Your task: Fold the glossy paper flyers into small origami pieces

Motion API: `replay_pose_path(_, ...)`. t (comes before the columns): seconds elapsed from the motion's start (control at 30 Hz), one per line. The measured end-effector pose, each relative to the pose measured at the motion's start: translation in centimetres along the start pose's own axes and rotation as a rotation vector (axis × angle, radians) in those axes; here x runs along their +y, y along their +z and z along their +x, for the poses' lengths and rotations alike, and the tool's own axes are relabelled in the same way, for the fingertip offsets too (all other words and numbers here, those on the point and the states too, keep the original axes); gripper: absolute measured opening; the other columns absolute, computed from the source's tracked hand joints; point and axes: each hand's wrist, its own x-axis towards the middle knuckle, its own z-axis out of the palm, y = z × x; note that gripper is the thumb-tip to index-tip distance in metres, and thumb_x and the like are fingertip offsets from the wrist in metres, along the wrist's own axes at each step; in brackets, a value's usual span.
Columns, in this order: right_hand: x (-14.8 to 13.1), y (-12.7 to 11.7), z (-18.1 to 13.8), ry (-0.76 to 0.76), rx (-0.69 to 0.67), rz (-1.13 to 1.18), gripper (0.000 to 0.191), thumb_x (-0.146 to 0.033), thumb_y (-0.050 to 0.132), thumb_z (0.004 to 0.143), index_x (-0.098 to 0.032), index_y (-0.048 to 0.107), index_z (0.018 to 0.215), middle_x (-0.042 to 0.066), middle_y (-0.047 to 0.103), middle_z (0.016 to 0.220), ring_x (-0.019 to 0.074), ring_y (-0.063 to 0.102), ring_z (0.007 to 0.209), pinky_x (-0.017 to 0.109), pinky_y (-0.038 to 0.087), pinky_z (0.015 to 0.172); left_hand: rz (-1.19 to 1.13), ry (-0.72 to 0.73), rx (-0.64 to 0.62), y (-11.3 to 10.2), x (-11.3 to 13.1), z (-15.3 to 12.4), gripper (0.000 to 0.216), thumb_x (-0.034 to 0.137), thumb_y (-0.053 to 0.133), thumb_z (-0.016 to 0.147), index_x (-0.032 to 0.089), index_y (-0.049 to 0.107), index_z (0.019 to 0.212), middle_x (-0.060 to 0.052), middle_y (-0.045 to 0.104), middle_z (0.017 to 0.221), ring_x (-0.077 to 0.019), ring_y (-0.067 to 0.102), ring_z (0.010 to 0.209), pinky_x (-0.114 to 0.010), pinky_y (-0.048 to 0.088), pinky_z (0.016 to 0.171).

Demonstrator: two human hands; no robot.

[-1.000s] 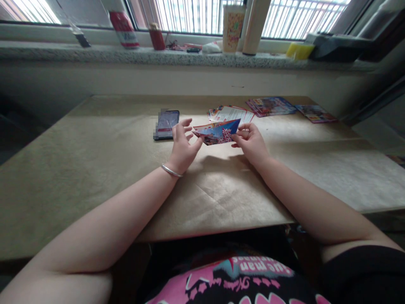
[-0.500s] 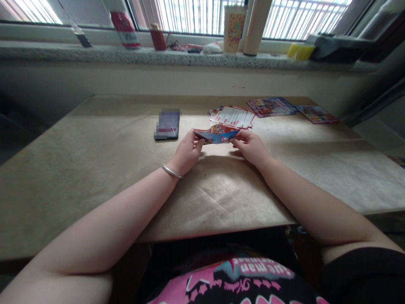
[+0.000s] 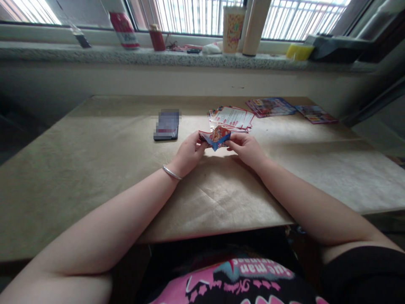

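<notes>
A colourful printed leaflet (image 3: pixel 217 137), blue and red, is bent into a fold between both hands just above the paper-covered table (image 3: pixel 95 169). My left hand (image 3: pixel 190 151), with a silver bangle on the wrist, pinches its left end. My right hand (image 3: pixel 245 148) pinches its right end. Both hands have their fingers closed on the leaflet. Just beyond them lies a small stack of similar leaflets (image 3: pixel 232 117), white with red print on top.
A dark phone (image 3: pixel 166 124) lies flat left of the hands. Two more leaflets (image 3: pixel 270 106) (image 3: pixel 315 114) lie at the far right of the table. The window sill holds a red can (image 3: pixel 124 25), a paper cup (image 3: pixel 233 26) and a yellow object (image 3: pixel 299 51).
The leaflet was held flat and wide; my hands have come closer together and bent it into a narrower folded shape. My left hand, first spread, has closed on it.
</notes>
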Motion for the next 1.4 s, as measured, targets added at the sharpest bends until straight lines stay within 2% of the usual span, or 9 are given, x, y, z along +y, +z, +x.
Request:
replay_pose_path(0.13, -0.3, 0.1, -0.1, 0.003, 0.01, 0.027, 0.019, -0.038, 0.068, 0.074, -0.021, 0.07, 0.084, 0.0, 0.072, 0.081, 0.014, 0.065, 0.071, 0.03, 0.057, 0.067, -0.071, 0.025, -0.002, 0.2, 0.3, 0.0, 0.019, 0.022, 0.052, 0.088, 0.017, 0.058, 0.105, -0.007, 0.069, 0.1, -0.0168, 0.068, 0.09, -0.029, 0.059, 0.078)
replay_pose_path(0.27, -0.3, -0.2, 0.1, 0.038, 0.048, 0.089, 0.022, -0.041, 0.071, 0.07, -0.02, 0.062, 0.072, -0.001, 0.068, 0.074, 0.0136, 0.062, 0.068, 0.03, 0.056, 0.063, -0.107, -0.02, 0.043, 0.0, -0.4, 0.0, 0.024, 0.023, 0.054, 0.087, 0.016, 0.056, 0.11, -0.008, 0.069, 0.104, -0.016, 0.068, 0.087, -0.028, 0.058, 0.074)
replay_pose_path(0.43, 0.3, -1.0, 0.3, 0.027, 0.083, -0.076, 0.021, -0.038, 0.067, 0.072, -0.02, 0.058, 0.067, -0.002, 0.062, 0.067, 0.0129, 0.057, 0.063, 0.031, 0.054, 0.064, -0.002, -0.067, 0.089, -0.5, -0.8, 0.0, 0.026, 0.025, 0.056, 0.086, 0.016, 0.058, 0.111, -0.007, 0.07, 0.1, -0.0149, 0.066, 0.078, -0.027, 0.056, 0.068)
replay_pose_path(0.57, 0.6, -1.4, 0.4, 0.038, 0.069, -0.124, 0.014, -0.032, 0.064, 0.073, -0.02, 0.063, 0.081, 0.002, 0.069, 0.08, 0.0171, 0.063, 0.073, 0.035, 0.056, 0.068, 0.121, -0.025, 0.076, -0.8, -0.3, 0.0, 0.021, 0.021, 0.055, 0.086, 0.016, 0.06, 0.106, -0.006, 0.069, 0.094, -0.0144, 0.064, 0.075, -0.026, 0.055, 0.068)
replay_pose_path(0.7, 0.6, -1.4, 0.4, -0.079, 0.081, -0.092, 0.032, -0.024, 0.062, 0.073, -0.022, 0.063, 0.105, 0.005, 0.072, 0.105, 0.0184, 0.067, 0.094, 0.037, 0.055, 0.085, 0.223, 0.107, 0.063, -0.9, 0.2, -0.2, 0.018, 0.017, 0.053, 0.087, 0.017, 0.06, 0.103, -0.005, 0.063, 0.098, -0.0134, 0.061, 0.083, -0.024, 0.056, 0.068)
replay_pose_path(0.87, 0.3, -1.3, 0.1, -0.106, 0.057, -0.101, 0.035, -0.02, 0.061, 0.074, -0.023, 0.062, 0.108, 0.006, 0.07, 0.115, 0.0196, 0.067, 0.101, 0.036, 0.056, 0.085, 0.282, 0.214, 0.021, -0.8, 0.5, -0.6, 0.033, 0.006, 0.051, 0.084, 0.017, 0.057, 0.114, -0.007, 0.057, 0.109, -0.0143, 0.058, 0.098, -0.024, 0.058, 0.075)
replay_pose_path(1.13, 0.5, -1.6, -0.1, -0.063, 0.067, -0.097, 0.026, -0.027, 0.063, 0.078, -0.023, 0.063, 0.104, 0.004, 0.071, 0.105, 0.0172, 0.069, 0.087, 0.034, 0.059, 0.078, 0.214, 0.166, -0.11, -0.9, 0.0, -0.6, 0.044, 0.013, 0.06, 0.083, 0.023, 0.053, 0.126, -0.01, 0.05, 0.127, -0.0213, 0.055, 0.116, -0.038, 0.056, 0.093)
replay_pose_path(1.23, 0.7, -1.7, 0.0, -0.093, 0.069, -0.167, 0.021, -0.027, 0.065, 0.076, -0.021, 0.065, 0.097, 0.005, 0.07, 0.106, 0.0174, 0.069, 0.088, 0.033, 0.059, 0.076, 0.269, 0.189, -0.166, -1.0, -0.2, -0.7, 0.055, 0.019, 0.063, 0.083, 0.023, 0.048, 0.135, -0.012, 0.045, 0.133, -0.0254, 0.047, 0.127, -0.045, 0.044, 0.109)
replay_pose_path(1.4, 0.3, -2.1, -0.2, -0.219, 0.101, -0.345, 0.007, -0.02, 0.06, 0.079, -0.02, 0.067, 0.081, 0.006, 0.071, 0.101, 0.0178, 0.069, 0.087, 0.032, 0.059, 0.073, 0.27, 0.159, -0.402, -1.7, 0.7, -0.5, 0.08, 0.043, 0.07, 0.079, 0.025, 0.034, 0.148, -0.013, 0.035, 0.147, -0.0303, 0.033, 0.14, -0.05, 0.026, 0.121)
